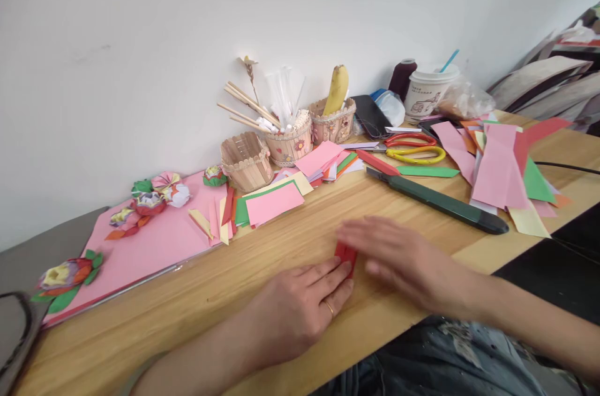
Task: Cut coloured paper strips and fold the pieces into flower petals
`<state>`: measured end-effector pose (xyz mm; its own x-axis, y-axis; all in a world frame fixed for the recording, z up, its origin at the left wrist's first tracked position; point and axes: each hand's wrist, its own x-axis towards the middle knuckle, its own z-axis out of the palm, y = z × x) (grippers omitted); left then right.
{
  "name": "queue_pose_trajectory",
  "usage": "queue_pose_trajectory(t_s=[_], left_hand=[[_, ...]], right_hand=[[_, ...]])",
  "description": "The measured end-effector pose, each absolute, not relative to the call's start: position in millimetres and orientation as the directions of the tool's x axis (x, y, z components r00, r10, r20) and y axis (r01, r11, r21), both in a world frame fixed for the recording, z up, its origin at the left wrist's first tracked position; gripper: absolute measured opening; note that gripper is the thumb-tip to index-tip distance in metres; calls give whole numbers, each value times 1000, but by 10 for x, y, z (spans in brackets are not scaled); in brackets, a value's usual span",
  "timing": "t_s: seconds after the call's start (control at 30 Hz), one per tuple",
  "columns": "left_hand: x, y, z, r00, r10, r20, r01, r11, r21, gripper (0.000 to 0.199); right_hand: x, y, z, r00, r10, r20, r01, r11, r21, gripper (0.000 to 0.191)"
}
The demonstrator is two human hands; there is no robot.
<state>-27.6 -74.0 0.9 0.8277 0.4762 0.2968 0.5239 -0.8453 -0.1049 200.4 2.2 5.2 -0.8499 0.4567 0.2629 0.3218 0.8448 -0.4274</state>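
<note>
A small red paper piece (345, 257) lies on the wooden table (201, 296) between my hands. The fingertips of my left hand (304, 302), which wears a ring, rest on its left edge and press it down; the fingers lie side by side. My right hand (398, 258) is over the upper right part of the paper, fingers stretched out and slightly blurred. How much of the paper lies beneath the hands is hidden.
Folded paper flowers (150, 202) sit on pink sheets (135, 252) at left. Wooden baskets (247, 162), one with a banana (336, 91), stand by the wall. Cut papers (274, 203), scissors (416, 154), a green cutter (440, 202) and a paper cup (427, 93) lie or stand beyond my hands.
</note>
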Motion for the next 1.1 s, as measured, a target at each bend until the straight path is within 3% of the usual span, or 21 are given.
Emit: queue_pose_trajectory(t_s=[0.1, 0.27, 0.47, 0.53, 0.63, 0.7, 0.9, 1.1], left_hand=[[-249, -780, 18, 819, 485, 308, 542, -829, -138, 35], [-195, -914, 78, 822, 464, 331, 549, -798, -246, 38], [-237, -897, 103, 783, 458, 421, 573, -795, -201, 37], [-256, -871, 85, 754, 472, 457, 589, -793, -153, 35], [-242, -851, 63, 715, 498, 491, 610, -787, -90, 31], [-208, -842, 59, 691, 526, 495, 635, -770, -68, 27], [-120, -791, 75, 618, 641, 456, 705, -708, 39, 21], [-103, -768, 112, 391, 813, 432, 717, -563, 412, 20]], right_hand=[[2050, -121, 35, -935, 299, 191, 243, 932, -271, 62], [2125, -90, -15, -927, 333, 171, 315, 941, -124, 67], [2177, -255, -48, -882, 342, 325, 378, 924, 53, 70], [2168, -368, -53, -841, 376, 389, 420, 907, 32, 60], [2131, -489, -49, -774, 457, 439, 475, 877, -75, 34], [2108, -507, -41, -757, 487, 436, 473, 868, -148, 26], [2108, -404, 2, -809, 450, 379, 412, 893, -182, 27], [2066, -333, 43, -767, 544, 341, 460, 836, -300, 30]])
